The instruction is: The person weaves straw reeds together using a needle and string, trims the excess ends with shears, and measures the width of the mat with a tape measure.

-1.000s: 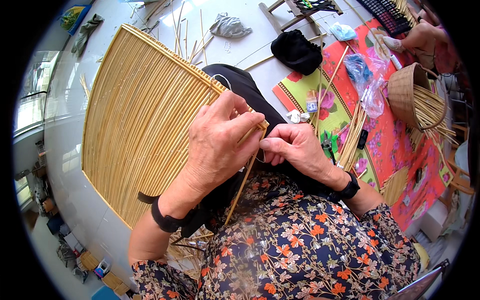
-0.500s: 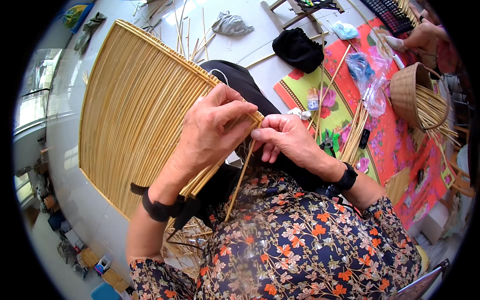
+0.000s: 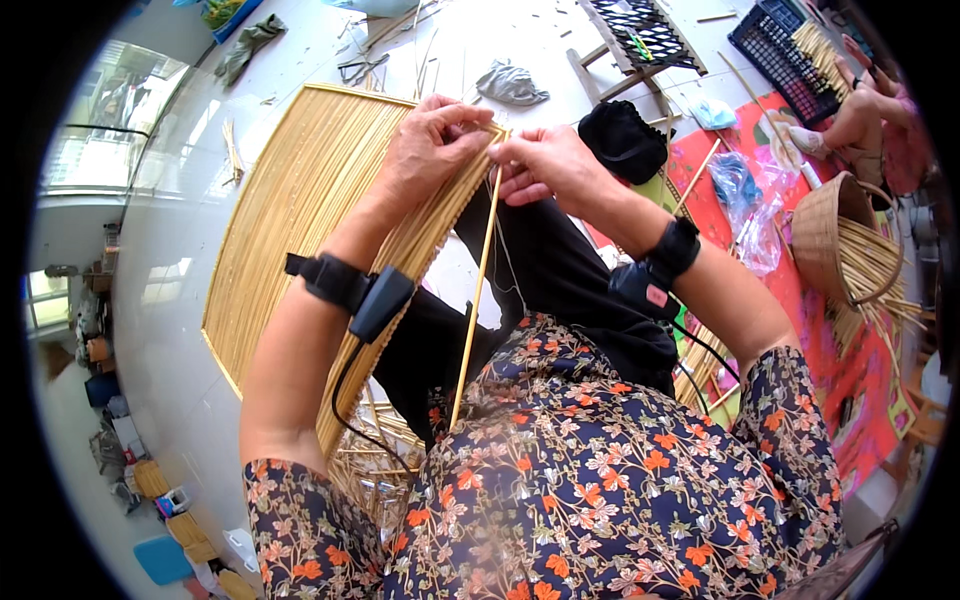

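Nearest the camera is the person's flowered blouse, with black trousers beyond it and a thin bamboo stick rising from the lap toward the hands. Each wrist carries a black strap: the left wristband has a cable hanging from it, and the right wristband sits just above a small dark device. The left hand is closed on the near corner of a large woven bamboo panel, fingers curled over its edge and thumb pressed against the slats. The right hand is just beside it, fingertips pinched together on the top end of the stick where that end meets the panel's corner (whether the stick is threaded into the weave cannot be told). The panel lies tilted across the person's left knee and spreads away over the pale floor. Farther off, a black cloth bundle rests at the edge of a red patterned mat, where a half-woven basket stands with loose strips sticking out. At the far right another person's hand reaches near a dark plastic crate.
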`<state>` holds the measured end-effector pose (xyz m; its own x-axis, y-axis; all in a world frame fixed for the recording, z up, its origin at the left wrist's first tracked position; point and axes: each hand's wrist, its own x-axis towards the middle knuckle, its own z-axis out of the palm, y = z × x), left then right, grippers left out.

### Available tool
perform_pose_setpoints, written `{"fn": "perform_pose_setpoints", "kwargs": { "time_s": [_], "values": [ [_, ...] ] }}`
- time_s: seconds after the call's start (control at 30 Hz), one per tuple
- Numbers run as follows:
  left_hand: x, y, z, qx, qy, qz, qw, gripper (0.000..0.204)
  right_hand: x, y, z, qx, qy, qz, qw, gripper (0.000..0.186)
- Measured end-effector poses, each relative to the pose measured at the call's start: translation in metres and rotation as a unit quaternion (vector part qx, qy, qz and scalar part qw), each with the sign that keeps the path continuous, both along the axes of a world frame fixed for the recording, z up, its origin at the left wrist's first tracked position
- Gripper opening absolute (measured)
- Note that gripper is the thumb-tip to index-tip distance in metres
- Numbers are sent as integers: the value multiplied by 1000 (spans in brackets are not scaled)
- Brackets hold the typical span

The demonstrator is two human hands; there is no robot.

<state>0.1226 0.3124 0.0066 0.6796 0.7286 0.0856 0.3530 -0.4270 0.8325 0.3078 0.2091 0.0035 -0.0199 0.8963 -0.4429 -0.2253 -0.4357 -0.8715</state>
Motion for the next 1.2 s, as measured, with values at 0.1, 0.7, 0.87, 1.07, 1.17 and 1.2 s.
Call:
{"fn": "perform_pose_setpoints", "kwargs": {
  "time_s": [0.1, 0.7, 0.87, 1.07, 1.17, 1.2],
  "values": [
    [-4, 19, -11, -13, 1, 9, 1000, 34, -1, 21, -5, -14, 42, 4, 999, 27],
    [22, -10, -25, 131, -29, 79, 988, 25, 87, -17, 10, -44, -57, 150, 986, 43],
    [30, -70, -29, 210, -49, 11, 976, 23, 91, -72, 0, -49, -88, 204, 974, 50],
    [28, -96, 6, 139, -13, 8, 990, 22, 46, -105, -1, -16, -8, 27, 999, 24],
    [30, -96, 31, 206, 60, -29, 976, 18, 42, -110, 1, 22, -12, -4, 1000, 20],
    [30, -94, 36, 252, 82, -48, 963, 17, 42, -110, 2, 25, -16, 2, 1000, 19]
  ]
}}
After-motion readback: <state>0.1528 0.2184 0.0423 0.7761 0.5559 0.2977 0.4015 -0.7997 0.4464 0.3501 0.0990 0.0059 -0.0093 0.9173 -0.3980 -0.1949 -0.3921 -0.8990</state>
